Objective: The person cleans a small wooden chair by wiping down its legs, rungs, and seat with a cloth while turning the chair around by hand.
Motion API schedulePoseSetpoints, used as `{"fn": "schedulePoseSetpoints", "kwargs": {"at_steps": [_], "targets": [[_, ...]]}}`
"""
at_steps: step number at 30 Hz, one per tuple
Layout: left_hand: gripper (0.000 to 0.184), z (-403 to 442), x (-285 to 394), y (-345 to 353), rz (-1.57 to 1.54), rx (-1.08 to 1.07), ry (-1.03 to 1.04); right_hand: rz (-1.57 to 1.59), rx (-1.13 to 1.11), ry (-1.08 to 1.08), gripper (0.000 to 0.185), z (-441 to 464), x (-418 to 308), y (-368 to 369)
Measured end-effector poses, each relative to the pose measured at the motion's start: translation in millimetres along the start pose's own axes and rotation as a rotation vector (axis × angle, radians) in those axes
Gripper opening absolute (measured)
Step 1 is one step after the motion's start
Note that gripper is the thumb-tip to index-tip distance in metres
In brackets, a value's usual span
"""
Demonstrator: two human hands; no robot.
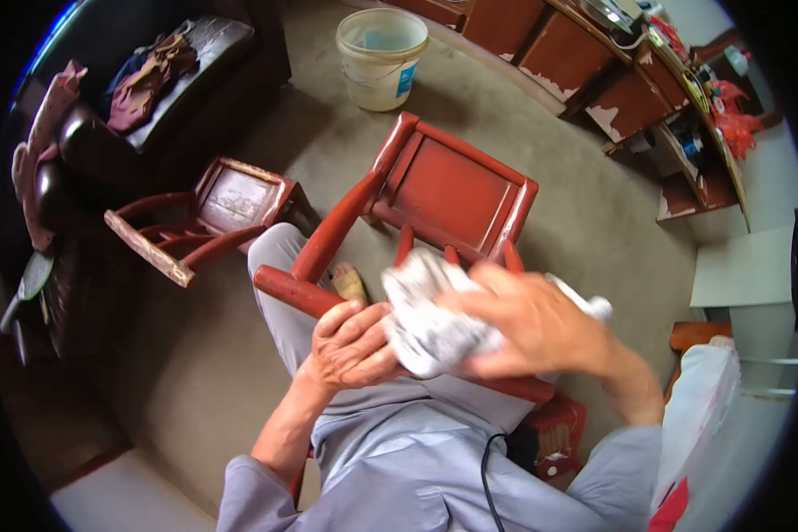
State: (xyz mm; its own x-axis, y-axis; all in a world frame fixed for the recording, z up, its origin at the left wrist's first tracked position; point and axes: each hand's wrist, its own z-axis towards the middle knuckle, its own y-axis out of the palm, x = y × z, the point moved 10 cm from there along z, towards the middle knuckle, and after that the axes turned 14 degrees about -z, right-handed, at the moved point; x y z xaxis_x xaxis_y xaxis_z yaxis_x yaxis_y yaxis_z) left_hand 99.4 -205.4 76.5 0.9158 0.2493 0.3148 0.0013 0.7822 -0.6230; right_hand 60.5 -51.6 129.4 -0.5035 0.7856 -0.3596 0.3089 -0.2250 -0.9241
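Our left hand [350, 348] is curled around the top rail of the red chair [461, 186], close against the white cloth [426, 319]. Our right hand [541, 326], blurred, grasps that cloth over the same rail; we cannot make out each finger. The chair's back stands right at our hands, and its seat lies just beyond them. Past our left hand we see a sandalled foot [349, 284] and, farther out on that side, a worn small chair [238, 197]. Well ahead of both hands stands a pale bucket [363, 93]; beyond our right hand we see peeling wooden cabinets [581, 58].
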Motion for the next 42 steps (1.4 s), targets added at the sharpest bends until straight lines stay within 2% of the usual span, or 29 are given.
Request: {"fn": "schedulePoseSetpoints", "kwargs": {"at_steps": [1, 2, 4, 7, 8, 11, 12, 14, 15, 16, 18, 19, 20, 22, 23, 25, 28, 29, 30, 32, 35, 37, 42], "targets": [[0.035, 5.7, -3.6, -0.5, 0.033, -0.034, -0.022, 0.019, -0.034, 0.031, 0.061, -22.5, 2.1, 2.2], [0.053, 11.2, -12.2, -9.8, 0.059, 0.005, -0.083, 0.036, -0.071, 0.059, 0.06, -43.3, 2.2, 3.0], [0.07, 12.3, -35.7, -33.4, 0.18, 0.056, -0.215, -0.069, -0.062, 0.142, 0.06, -78.7, 5.9, -0.5], [0.078, 11.1, -62.8, -58.0, 0.205, 0.103, -0.355, -0.136, 0.004, 0.227, 0.065, -106.9, 8.5, -0.6], [0.068, 7.4, -71.4, -66.9, 0.21, 0.138, -0.389, -0.132, 0.007, 0.234, 0.065, -106.1, 8.3, -0.1], [0.04, -6.0, -94.8, -76.0, -0.102, 0.352, -0.6, -0.191, 0.101, 0.137, 0.07, -84.4, -6.3, -6.1], [0.04, -7.9, -94.8, -74.9, -0.102, 0.346, -0.593, -0.208, 0.14, 0.07, 0.072, -70.3, -14.8, -7.9], [0.027, -20.4, -103.3, -75.0, -0.209, 0.489, -0.606, -0.206, 0.172, -0.052, 0.078, -38.9, -29.4, -7.0], [0.014, -29.2, -108.7, -74.2, -0.267, 0.57, -0.625, -0.196, 0.177, -0.133, 0.082, -21.0, -37.3, -2.1], [0.014, -28.9, -108.1, -68.1, -0.277, 0.555, -0.61, -0.198, 0.191, -0.181, 0.083, -1.3, -47.5, -2.4], [0.014, -42.4, -114.2, -68.1, -0.41, 0.738, -0.673, -0.223, 0.315, -0.296, 0.079, 32.6, -69.3, -3.4], [0.014, -38.4, -111.1, -70.6, -0.339, 0.676, -0.643, -0.296, 0.352, -0.313, 0.056, 44.5, -80.7, -3.1], [0.01, -48.8, -116.5, -68.7, -0.249, 0.64, -0.666, -0.347, 0.391, -0.313, 0.049, 52.6, -88.4, 2.4], [0.007, -47.1, -115.9, -71.2, -0.252, 0.716, -0.687, -0.436, 0.498, -0.356, 0.036, 46.6, -102.0, 2.3], [0.005, -47.7, -112.6, -70.4, -0.294, 0.788, -0.655, -0.44, 0.471, -0.355, 0.035, 39.3, -99.4, 4.7], [0.01, -48.1, -113.8, -69.7, -0.382, 0.813, -0.729, -0.413, 0.346, -0.325, 0.032, 13.3, -84.1, 5.3], [0.012, -51.9, -116.3, -67.6, -0.424, 0.862, -0.753, -0.345, 0.269, -0.208, 0.049, -42.4, -49.8, 5.9], [0.015, -49.9, -115.2, -67.2, -0.43, 0.859, -0.73, -0.322, 0.214, -0.157, 0.047, -59.0, -43.0, -1.7], [0.017, -47.8, -113.5, -66.5, -0.438, 0.854, -0.706, -0.283, 0.096, -0.086, 0.057, -78.2, -32.6, -0.4], [0.015, -50.3, -113.6, -64.1, -0.435, 0.863, -0.713, -0.311, 0.002, -0.021, 0.061, -111.7, -23.1, 4.3], [0.011, -54.5, -111.7, -64.4, -0.467, 0.884, -0.61, -0.3, -0.001, 0.109, 0.059, -139.5, -5.8, 7.6], [0.011, -54.3, -111.1, -61.6, -0.483, 0.889, -0.595, -0.287, 0.125, 0.065, 0.06, -144.1, -7.0, 3.3], [0.012, -60.6, -104.7, -64.9, -0.443, 0.917, -0.605, -0.156, 0.196, 0.016, 0.062, -100.3, -1.6, 5.6]]}}
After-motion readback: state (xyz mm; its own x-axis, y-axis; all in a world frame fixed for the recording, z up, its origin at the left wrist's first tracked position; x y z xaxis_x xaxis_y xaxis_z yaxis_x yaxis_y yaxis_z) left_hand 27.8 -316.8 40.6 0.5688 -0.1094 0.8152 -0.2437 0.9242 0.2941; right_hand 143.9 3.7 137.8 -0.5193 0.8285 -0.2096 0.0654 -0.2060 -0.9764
